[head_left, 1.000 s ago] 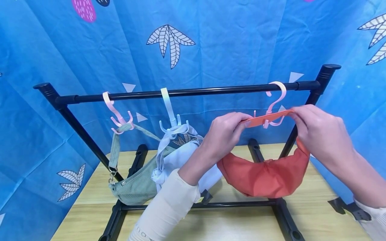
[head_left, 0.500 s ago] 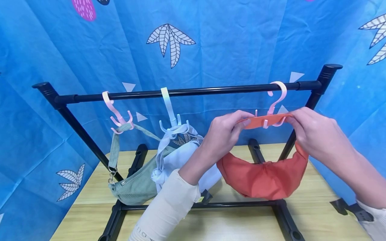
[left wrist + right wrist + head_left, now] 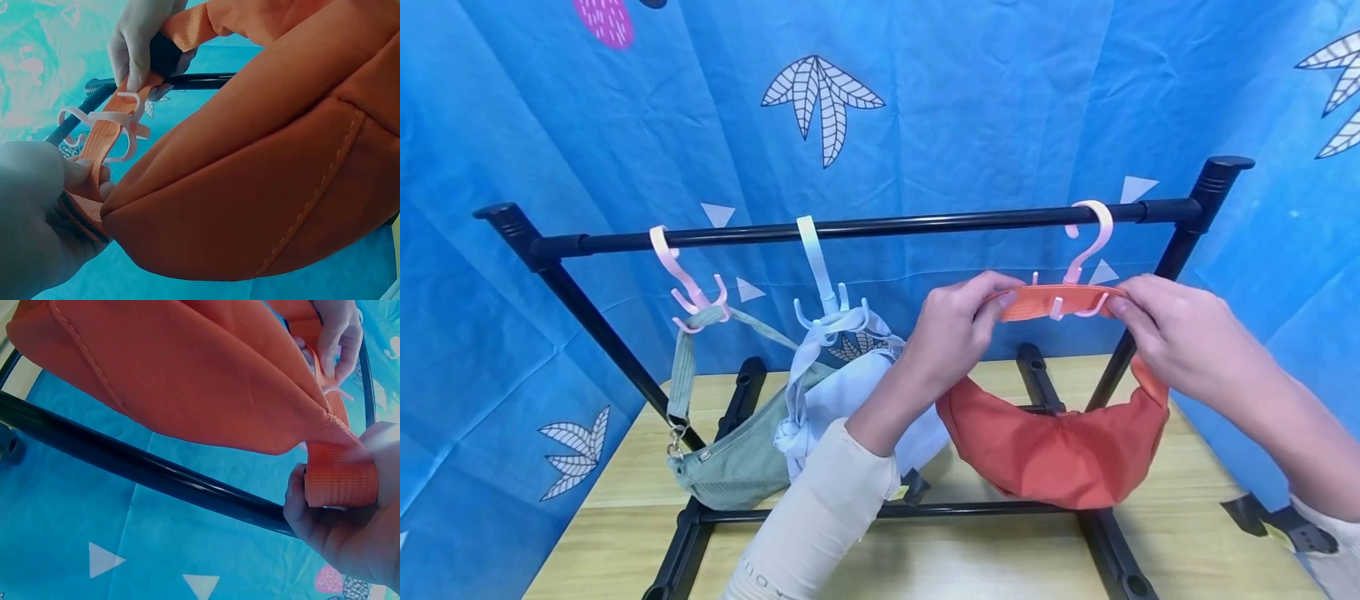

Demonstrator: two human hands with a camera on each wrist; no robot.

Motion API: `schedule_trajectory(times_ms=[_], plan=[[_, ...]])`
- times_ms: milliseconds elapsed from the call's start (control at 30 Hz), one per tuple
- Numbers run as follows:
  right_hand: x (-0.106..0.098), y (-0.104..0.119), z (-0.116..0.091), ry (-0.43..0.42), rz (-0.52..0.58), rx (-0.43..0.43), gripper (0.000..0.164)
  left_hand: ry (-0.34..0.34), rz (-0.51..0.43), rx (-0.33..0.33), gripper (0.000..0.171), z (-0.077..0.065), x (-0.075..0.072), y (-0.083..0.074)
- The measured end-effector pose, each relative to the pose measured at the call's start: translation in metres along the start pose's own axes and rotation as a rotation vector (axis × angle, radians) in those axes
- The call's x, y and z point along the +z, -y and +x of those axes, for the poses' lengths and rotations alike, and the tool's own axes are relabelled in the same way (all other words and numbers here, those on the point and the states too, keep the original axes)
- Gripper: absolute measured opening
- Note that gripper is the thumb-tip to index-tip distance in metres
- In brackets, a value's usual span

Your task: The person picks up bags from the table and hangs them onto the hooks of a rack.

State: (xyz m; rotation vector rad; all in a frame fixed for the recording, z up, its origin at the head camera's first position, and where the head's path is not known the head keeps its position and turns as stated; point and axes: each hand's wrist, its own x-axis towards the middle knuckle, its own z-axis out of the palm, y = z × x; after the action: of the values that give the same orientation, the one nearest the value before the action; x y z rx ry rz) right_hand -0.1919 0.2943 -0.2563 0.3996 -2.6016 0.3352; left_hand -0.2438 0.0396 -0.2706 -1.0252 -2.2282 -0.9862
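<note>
An orange-red shoulder bag (image 3: pixel 1052 446) hangs below its orange strap (image 3: pixel 1026 302), which is stretched between both hands. My left hand (image 3: pixel 951 329) pinches the strap's left end between thumb and fingers. At the other end my right hand (image 3: pixel 1183 333) pinches it too. The strap's middle lies among the prongs of a pink hook hanger (image 3: pixel 1090 250), with prongs showing in front of and behind it. In the left wrist view the strap (image 3: pixel 103 134) runs through the curved prongs. Up close in the right wrist view, the bag (image 3: pixel 187 375) covers much of the scene.
A black rack's top bar (image 3: pixel 925 223) carries the hangers. A green corduroy bag (image 3: pixel 737 454) hangs from another pink hanger (image 3: pixel 681 271). Beside it, a pale blue bag (image 3: pixel 850 392) hangs from a blue hanger (image 3: pixel 818 267). The rack stands on a wooden table (image 3: pixel 970 558) before a blue patterned cloth.
Both hands have lowered slightly with the strap, the right more than the left. The strap now lies flatter and more level among the prongs, and the bag hangs a little lower.
</note>
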Motion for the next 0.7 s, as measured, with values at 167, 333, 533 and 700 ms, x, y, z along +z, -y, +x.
schedule_trajectory(times_ms=[167,333,533,700], plan=[[-0.001,0.0,0.001,0.058,0.047,0.031,0.014,0.0,0.009,-0.013,0.025,-0.001,0.001,0.001],[-0.001,-0.002,0.002,0.097,0.102,0.036,0.015,-0.012,0.024,-0.014,0.025,-0.002,0.004,0.004],[-0.001,-0.006,0.002,0.21,0.224,0.102,0.022,-0.025,0.029,0.001,0.023,-0.006,0.009,0.006],[0.001,-0.009,0.002,0.269,0.29,0.138,0.025,-0.044,0.027,0.019,0.022,-0.009,0.013,0.008]])
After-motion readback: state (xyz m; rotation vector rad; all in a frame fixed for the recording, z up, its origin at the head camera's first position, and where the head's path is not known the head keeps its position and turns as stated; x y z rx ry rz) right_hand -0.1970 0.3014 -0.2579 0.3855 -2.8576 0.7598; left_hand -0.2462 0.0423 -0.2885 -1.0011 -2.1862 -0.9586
